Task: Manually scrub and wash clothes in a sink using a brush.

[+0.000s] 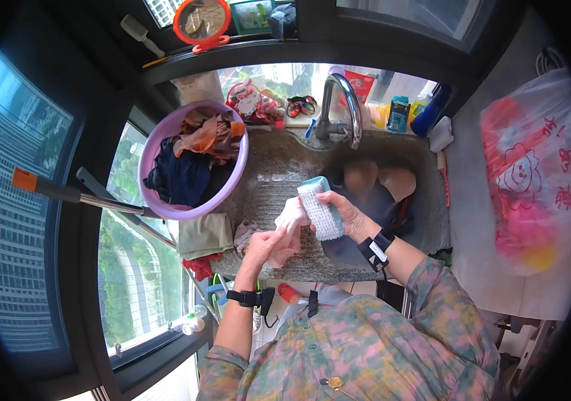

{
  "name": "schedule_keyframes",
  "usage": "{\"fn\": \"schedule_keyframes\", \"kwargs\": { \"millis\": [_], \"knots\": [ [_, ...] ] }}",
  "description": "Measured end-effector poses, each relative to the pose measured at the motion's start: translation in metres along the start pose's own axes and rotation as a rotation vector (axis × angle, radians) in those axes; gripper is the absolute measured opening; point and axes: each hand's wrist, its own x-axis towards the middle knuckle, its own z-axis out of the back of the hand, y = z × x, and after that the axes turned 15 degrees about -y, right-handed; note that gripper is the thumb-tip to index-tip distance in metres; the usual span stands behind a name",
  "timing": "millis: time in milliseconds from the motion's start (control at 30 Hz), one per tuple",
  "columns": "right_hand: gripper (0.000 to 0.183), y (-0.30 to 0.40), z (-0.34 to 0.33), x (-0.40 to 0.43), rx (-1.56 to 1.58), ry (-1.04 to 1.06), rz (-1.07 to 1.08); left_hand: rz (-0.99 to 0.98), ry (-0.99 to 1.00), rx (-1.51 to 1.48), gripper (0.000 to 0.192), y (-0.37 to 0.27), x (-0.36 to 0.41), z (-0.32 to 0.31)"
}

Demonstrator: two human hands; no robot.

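My left hand [264, 246] grips a wet pale pink cloth [289, 225] above the ribbed washboard slope of the stone sink [270, 190]. In my right hand [341, 209] is a scrubbing brush [320, 213] with a teal back and white bristles, the bristles turned up and to the left. The upper end of the cloth meets the left side of the brush; whether my right fingers also hold it is hidden. Beside my left hand lies a crumpled greyish-pink cloth [246, 235]. Brownish rounded things [397, 183] and dark fabric sit in the murky water of the basin at right.
A purple tub [240, 173] of clothes stands at the sink's left, by a folded pale cloth [205, 234]. The chrome faucet [354, 110] arches over the back. Bottles [428, 110] line the ledge. On the right-hand counter rests a printed plastic bag [531, 170].
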Motion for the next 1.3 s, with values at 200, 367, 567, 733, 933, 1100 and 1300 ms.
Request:
{"fn": "schedule_keyframes", "kwargs": {
  "millis": [200,367,567,733,933,1100,1300],
  "knots": [
    [0.055,0.005,0.002,-0.002,0.066,0.089,0.031,-0.153,-0.017,-0.288,0.023,-0.004,-0.002,0.009],
    [0.056,-0.014,0.007,-0.010,-0.534,-0.159,-0.080,-0.080,-0.072,-0.596,0.018,-0.009,0.002,-0.004],
    [0.051,0.019,-0.011,0.001,-0.462,-0.088,-0.004,-0.129,-0.157,-0.522,0.019,0.004,0.028,0.009],
    [0.045,0.046,-0.009,0.004,-0.244,-0.049,0.196,-0.197,-0.198,-0.557,0.019,-0.034,0.027,-0.002],
    [0.045,0.000,0.038,0.011,-0.304,-0.124,0.228,0.010,-0.200,-0.084,0.029,0.027,0.034,-0.024],
    [0.069,-0.064,0.111,0.048,-0.843,-0.735,0.277,-0.333,-0.255,0.460,0.046,0.102,-0.003,-0.058],
    [0.082,-0.095,0.081,0.077,-1.166,-0.650,0.983,-0.781,-0.202,0.801,0.037,0.089,-0.025,-0.065]
  ]
}}
